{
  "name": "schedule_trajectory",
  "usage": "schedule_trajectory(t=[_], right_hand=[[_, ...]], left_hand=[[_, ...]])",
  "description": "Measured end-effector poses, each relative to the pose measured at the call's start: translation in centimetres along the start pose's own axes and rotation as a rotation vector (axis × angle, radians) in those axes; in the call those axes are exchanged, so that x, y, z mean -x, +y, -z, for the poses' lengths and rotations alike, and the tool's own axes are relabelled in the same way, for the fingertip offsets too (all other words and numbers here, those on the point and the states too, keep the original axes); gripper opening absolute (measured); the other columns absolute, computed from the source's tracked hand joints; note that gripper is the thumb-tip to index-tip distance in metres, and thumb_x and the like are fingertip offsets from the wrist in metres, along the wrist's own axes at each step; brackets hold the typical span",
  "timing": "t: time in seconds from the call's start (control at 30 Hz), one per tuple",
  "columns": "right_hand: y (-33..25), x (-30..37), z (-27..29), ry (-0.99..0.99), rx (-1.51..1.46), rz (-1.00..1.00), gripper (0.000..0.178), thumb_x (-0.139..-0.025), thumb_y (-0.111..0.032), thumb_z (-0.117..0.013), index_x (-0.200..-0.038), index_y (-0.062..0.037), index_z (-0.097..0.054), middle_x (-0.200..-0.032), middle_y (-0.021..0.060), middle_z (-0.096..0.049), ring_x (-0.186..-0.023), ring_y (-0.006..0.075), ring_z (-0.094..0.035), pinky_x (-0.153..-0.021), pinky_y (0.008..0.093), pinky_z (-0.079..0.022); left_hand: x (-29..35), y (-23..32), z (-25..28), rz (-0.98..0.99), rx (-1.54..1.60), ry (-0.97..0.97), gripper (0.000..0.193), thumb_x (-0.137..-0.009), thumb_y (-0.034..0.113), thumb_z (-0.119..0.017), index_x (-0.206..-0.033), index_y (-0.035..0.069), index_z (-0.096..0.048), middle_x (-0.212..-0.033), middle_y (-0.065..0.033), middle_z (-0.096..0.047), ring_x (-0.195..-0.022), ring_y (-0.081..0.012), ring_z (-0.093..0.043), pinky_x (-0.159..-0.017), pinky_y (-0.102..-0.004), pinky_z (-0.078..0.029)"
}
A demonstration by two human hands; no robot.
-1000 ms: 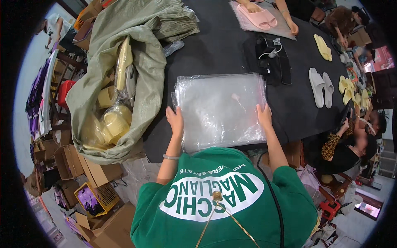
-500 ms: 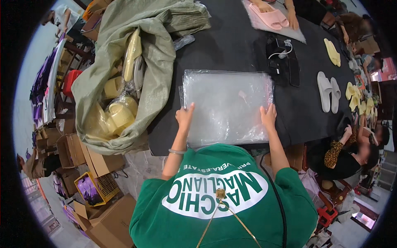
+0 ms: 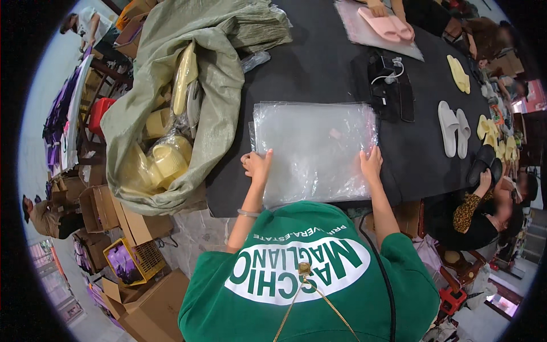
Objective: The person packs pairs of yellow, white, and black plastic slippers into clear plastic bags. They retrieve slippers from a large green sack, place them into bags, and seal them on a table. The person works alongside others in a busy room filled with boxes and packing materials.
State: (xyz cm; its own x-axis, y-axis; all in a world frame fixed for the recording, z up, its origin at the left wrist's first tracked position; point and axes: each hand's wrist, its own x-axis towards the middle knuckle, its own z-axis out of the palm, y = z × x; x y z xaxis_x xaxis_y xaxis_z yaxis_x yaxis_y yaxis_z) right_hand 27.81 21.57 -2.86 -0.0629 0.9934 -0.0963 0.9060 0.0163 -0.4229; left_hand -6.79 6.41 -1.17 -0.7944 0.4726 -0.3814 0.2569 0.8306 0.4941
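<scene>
A stack of clear plastic bags [image 3: 313,151] lies on the black-topped table in front of me, its sheets slightly out of line at the left side. My left hand [image 3: 257,166] grips the stack's left edge, thumb on top and fingers curled at the side. At the opposite edge, my right hand [image 3: 370,163] holds the bags in much the same way, its fingertips partly hidden. Left of the stack, a green woven sack [image 3: 225,108] gapes open, with bagged yellow slippers [image 3: 171,159] inside.
Beyond the bags on the black table [image 3: 319,51] are a dark device with a white cable [image 3: 387,77], grey slippers [image 3: 454,130] and yellow slippers [image 3: 458,74]. Across the table, another person handles pink slippers [image 3: 387,25]. At right, a person holds black slippers [image 3: 484,164]. Cardboard boxes [image 3: 154,305] stand at lower left.
The stack has shifted slightly toward me, with both hands still at its sides. The person at right has lifted black slippers into clearer view. Across the table, the pink slippers moved a little right.
</scene>
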Motion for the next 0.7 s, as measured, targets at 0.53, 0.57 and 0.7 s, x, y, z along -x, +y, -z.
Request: schedule_trajectory(t=[0.53, 0.57, 0.7], right_hand=[[-1.6, 1.3, 0.5, 0.007, 0.015, -0.078, 0.069, -0.086, -0.036, -0.054, -0.138, 0.0025, -0.030, -0.144, 0.0198, -0.028, -0.130, 0.0395, -0.027, -0.106, 0.0483, -0.025], [-1.8, 1.3, 0.5, 0.016, 0.013, -0.076, 0.069, -0.086, -0.036, -0.054, -0.138, 0.0028, -0.030, -0.144, 0.0200, -0.029, -0.130, 0.0395, -0.028, -0.106, 0.0480, -0.025], [-1.6, 0.9, 0.1, 0.072, -0.026, -0.031, 0.068, -0.086, -0.034, -0.055, -0.137, 0.0034, -0.030, -0.141, 0.0210, -0.033, -0.128, 0.0394, -0.031, -0.106, 0.0465, -0.026]], left_hand=[[-0.7, 0.8, 1.3, -0.152, 0.538, -0.133, 0.045, -0.073, 0.035, -0.076, -0.081, -0.004, -0.055, -0.071, -0.0053, -0.054, -0.067, -0.0143, -0.047, -0.061, -0.0310, -0.040], [-0.8, 1.2, 1.5, -0.171, 0.642, -0.154, 0.041, -0.076, 0.033, -0.075, -0.081, -0.003, -0.056, -0.073, -0.0032, -0.055, -0.068, -0.0112, -0.046, -0.061, -0.0280, -0.039], [0.3, 4.2, 4.0, -0.381, 0.771, -0.121, 0.032, -0.080, 0.024, -0.071, -0.078, -0.001, -0.052, -0.068, 0.0008, -0.048, -0.064, -0.0083, -0.040, -0.057, -0.0262, -0.036]])
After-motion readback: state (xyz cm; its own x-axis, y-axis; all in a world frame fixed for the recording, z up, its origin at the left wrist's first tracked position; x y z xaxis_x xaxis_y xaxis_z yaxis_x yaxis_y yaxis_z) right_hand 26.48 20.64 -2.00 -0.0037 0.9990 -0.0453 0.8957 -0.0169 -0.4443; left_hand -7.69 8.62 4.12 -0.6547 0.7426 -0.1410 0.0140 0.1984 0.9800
